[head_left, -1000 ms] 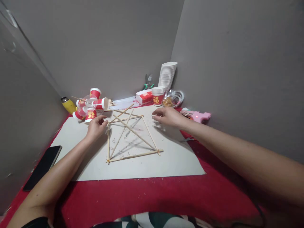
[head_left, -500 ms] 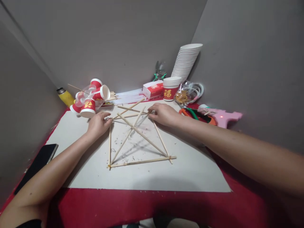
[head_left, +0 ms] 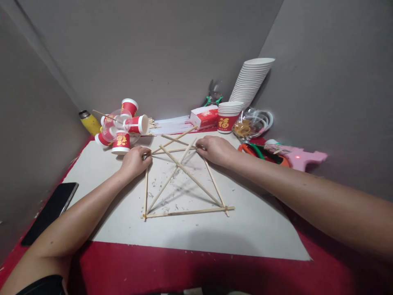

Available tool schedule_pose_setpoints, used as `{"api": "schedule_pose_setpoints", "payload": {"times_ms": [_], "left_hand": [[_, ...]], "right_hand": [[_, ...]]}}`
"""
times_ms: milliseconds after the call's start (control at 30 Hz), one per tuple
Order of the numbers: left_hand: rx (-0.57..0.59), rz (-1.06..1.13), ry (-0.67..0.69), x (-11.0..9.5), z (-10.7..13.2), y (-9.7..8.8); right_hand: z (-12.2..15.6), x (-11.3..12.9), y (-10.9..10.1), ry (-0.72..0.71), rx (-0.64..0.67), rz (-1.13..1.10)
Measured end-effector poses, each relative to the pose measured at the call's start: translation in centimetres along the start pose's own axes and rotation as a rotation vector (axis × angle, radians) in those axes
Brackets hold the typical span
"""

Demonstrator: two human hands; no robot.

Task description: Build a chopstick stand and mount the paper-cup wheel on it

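Note:
A frame of wooden sticks (head_left: 190, 211) stands on a white board (head_left: 123, 229). Its base is four-sided, and crossed sticks rise from the corners; yellowish bands bind the two near corners. At the far left corner my left hand (head_left: 135, 162) is closed, thumb and fingers pinching the stick joint. My right hand (head_left: 216, 149) grips the far right corner in the same way, its fingertips partly hidden behind the sticks. Left of the frame, near my left hand, sits a wheel of red paper cups (head_left: 121, 141) on clear discs with a thin stick through it.
At the back are a yellow bottle (head_left: 89, 123), a red-and-white box (head_left: 204, 116), stacked paper cups (head_left: 229, 119) and green-handled pliers (head_left: 213, 99). To the right lie a bag of rubber bands (head_left: 244, 129) and a pink glue gun (head_left: 307, 157). A phone (head_left: 50, 213) lies at left.
The whole view has shifted slightly, so things appear a little further right. Both hands keep their hold at the frame's far corners.

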State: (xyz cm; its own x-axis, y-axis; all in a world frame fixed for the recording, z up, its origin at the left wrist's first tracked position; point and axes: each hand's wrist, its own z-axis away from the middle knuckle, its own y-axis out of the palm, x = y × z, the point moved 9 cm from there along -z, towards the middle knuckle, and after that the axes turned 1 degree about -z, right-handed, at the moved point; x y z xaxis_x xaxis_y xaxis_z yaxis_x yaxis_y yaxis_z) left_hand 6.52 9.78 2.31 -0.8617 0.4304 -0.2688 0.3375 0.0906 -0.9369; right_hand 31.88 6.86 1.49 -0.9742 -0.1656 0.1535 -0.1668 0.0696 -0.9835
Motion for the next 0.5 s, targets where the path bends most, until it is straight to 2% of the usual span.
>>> {"api": "schedule_pose_setpoints", "payload": {"times_ms": [200,500], "left_hand": [[-0.019,-0.056,0.079,-0.5,-0.2,0.7],[-0.032,-0.107,0.042,-0.3,0.0,1.0]], "right_hand": [[-0.2,0.0,0.6,-0.012,-0.018,0.030],[-0.3,0.2,1.2,-0.005,-0.019,0.076]]}}
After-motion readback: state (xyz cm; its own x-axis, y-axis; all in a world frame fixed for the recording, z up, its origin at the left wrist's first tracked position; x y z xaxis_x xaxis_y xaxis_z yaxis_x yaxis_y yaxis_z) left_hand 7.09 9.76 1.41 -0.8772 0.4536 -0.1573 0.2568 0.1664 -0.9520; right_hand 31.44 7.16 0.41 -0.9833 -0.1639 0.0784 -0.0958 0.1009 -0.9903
